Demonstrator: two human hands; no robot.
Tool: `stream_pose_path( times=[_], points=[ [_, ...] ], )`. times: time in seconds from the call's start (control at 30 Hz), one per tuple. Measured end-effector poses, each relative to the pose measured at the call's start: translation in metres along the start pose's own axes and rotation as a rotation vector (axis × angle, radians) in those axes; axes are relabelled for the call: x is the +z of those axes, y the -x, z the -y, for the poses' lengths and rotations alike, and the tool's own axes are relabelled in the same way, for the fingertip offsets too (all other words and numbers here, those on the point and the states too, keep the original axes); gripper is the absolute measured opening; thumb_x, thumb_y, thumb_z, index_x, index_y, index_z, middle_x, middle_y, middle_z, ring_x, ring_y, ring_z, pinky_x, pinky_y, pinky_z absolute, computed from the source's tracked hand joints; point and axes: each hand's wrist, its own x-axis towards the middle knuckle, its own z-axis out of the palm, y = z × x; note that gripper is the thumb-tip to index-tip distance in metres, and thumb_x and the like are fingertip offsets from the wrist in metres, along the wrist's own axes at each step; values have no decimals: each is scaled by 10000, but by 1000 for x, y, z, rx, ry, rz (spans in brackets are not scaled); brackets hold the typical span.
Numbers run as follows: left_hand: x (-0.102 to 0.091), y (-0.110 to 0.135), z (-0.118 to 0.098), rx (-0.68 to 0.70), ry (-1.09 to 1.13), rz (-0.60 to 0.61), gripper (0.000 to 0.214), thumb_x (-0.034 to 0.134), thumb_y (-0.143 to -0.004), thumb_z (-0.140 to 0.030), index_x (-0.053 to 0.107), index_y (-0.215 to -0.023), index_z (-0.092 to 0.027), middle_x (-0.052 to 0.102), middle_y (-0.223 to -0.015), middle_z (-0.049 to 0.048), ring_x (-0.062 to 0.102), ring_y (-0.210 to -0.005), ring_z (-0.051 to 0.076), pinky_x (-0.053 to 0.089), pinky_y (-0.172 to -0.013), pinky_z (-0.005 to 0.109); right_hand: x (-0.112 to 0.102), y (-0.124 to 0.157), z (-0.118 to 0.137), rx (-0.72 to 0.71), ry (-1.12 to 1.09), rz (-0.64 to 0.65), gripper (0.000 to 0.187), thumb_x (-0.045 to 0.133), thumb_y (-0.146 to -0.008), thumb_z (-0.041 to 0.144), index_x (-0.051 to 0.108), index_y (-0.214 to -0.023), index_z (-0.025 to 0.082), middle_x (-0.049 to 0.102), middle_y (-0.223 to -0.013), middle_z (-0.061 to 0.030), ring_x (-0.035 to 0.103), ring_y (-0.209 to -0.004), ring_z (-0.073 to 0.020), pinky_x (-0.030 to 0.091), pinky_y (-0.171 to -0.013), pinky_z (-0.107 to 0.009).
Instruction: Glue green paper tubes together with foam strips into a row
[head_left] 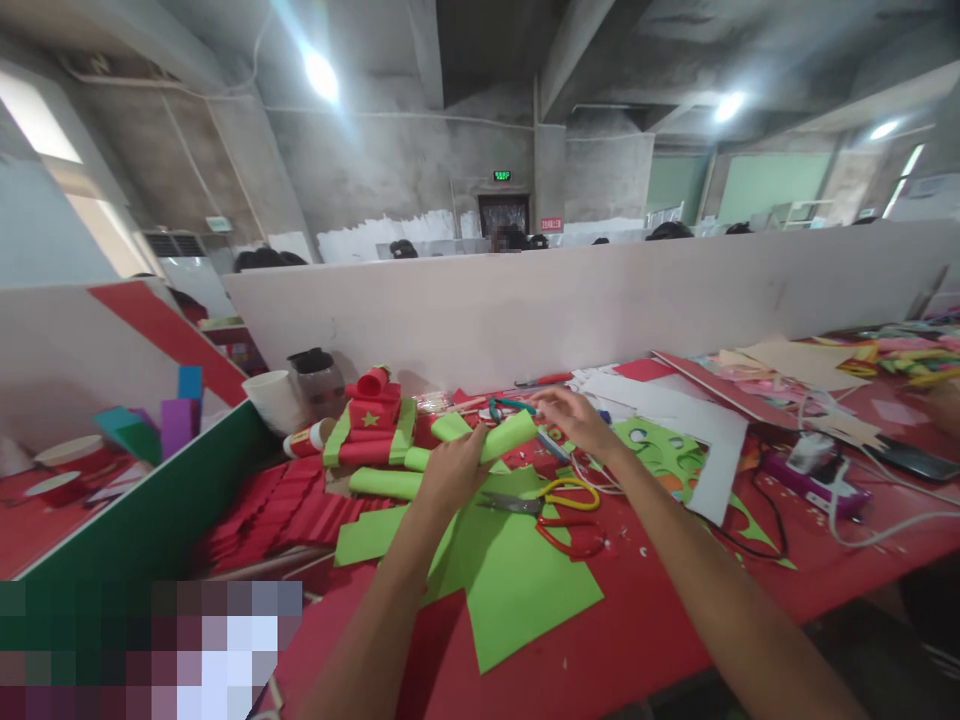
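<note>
Left hand (455, 465): fingers curled round a light-green tube of rolled foam or paper sheet (511, 436), gripped near its lower end. Right hand (576, 415), at 2 o'clock of it, apart from the tube; fingers half bent, cannot tell whether anything small sits between them.

Risk, my judgement: too tight a left grip could flatten the roll; a slack one could let it spring open. Lowering the wrist carelessly could bring it onto the scissors.

Pose: left forearm comes in from 7 o'clock, right from 4; both hands raised above the clutter.

Outward: metal scissors with yellow and red handle loops (571, 496) at 5 o'clock, blades toward 9, lying on flat light-green sheets (534, 600). At 9, a red-and-green model with a gold star (373, 420); at 8, stacked red folded strips (266, 515). At 3, a hole-punched green sheet (679, 452). All on a red counter (637, 620).
</note>
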Motion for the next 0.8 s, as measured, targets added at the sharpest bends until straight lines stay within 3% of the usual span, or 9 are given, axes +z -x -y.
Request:
stream_pose_path(
  times=[0.1,0.17,0.23,0.33,0.47,0.63,0.8],
  points=[
    [-3,1,-5,-51,9,52,533,436,-901,-542,375,-1316,-213,701,-971,123,676,-890,318,483,-733,378,-41,3,-16,61,320,-214,252,519,-878,333,641,-1057,205,692,-1033,-64,638,-918,-203,486,-789,-309],
    [-5,2,-7,-39,36,55,562,391,-903,-588,367,-1307,-198,703,-941,128,679,-872,321,481,-720,376,-71,11,-31,176,580,-314,265,510,-861,264,636,-1082,190,699,-1033,-80,634,-947,-216,468,-825,-318],
    [-7,4,-9,-27,67,56,577,334,-913,-608,371,-1296,-179,700,-943,140,678,-874,320,481,-719,377,-98,22,-47,329,793,-330,329,515,-838,211,618,-1148,175,680,-1116,-112,613,-1022,-238,441,-871,-329],
    [-7,5,-9,-18,94,69,592,277,-929,-602,366,-1314,-161,693,-980,153,672,-902,312,480,-744,379,-121,39,-66,583,966,-245,413,497,-831,180,588,-1232,207,657,-1182,-124,595,-1067,-268,424,-863,-365],
    [-4,5,-7,-7,101,93,600,287,-936,-576,333,-1359,-153,690,-1002,152,671,-905,307,480,-745,376,-123,47,-77,703,982,-186,393,483,-825,153,641,-1166,268,698,-1104,-93,608,-1041,-277,399,-846,-399],
    [0,3,-2,-16,97,90,610,280,-939,-570,323,-1377,-146,694,-991,154,673,-895,312,479,-725,374,-117,42,-75,677,987,-176,286,508,-827,162,710,-1009,249,725,-1002,-71,628,-976,-251,367,-844,-382],
    [0,3,0,-38,126,84,608,275,-938,-578,341,-1368,-153,695,-988,147,674,-888,305,478,-719,367,-118,40,-72,610,984,-127,278,546,-806,179,709,-1017,260,724,-1010,-46,636,-953,-220,383,-781,-317]
  ],
)
